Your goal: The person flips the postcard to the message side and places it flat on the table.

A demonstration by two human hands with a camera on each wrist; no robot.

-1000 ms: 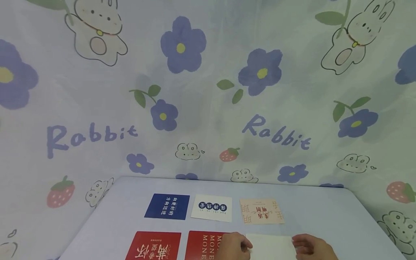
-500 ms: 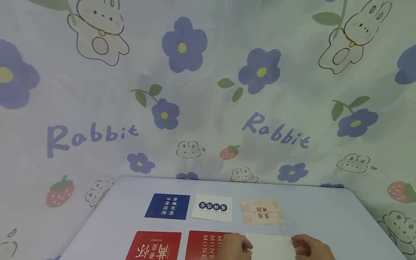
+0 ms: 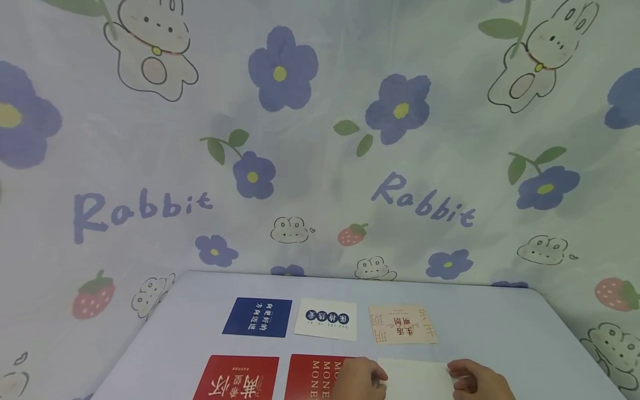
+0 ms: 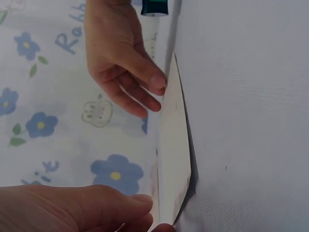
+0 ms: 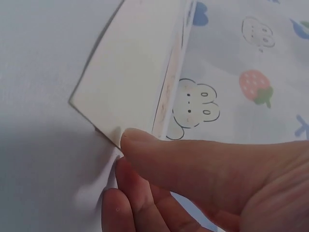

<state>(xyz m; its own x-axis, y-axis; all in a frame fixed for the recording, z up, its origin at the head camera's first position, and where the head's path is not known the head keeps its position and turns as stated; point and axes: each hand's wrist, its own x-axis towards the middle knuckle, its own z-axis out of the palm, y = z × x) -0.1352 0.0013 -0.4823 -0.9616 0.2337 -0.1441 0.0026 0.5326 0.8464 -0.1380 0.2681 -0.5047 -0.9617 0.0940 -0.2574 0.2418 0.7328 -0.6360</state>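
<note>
A plain cream card [image 3: 417, 380] lies low over the table at the front in the head view, held between both hands. At its left edge my left hand [image 3: 357, 379] pinches it with thumb and fingertips, partly covering a red card with "MONE" lettering [image 3: 306, 378]. My right hand [image 3: 481, 382] is at the opposite edge. In the right wrist view its thumb [image 5: 137, 140] lies on the card's corner with fingers below. A narrow shadow runs along the card's near edge in the left wrist view.
Behind lie a blue card [image 3: 257, 318], a white card with blue circles [image 3: 326, 319] and a beige card with red characters [image 3: 403, 325]. Another red card [image 3: 237, 378] lies at front left. A rabbit-and-flower printed cloth [image 3: 320, 139] hangs behind the white table [image 3: 490, 322].
My right hand has shifted very slightly left at the card's edge. The left hand and the cards stay practically where they were.
</note>
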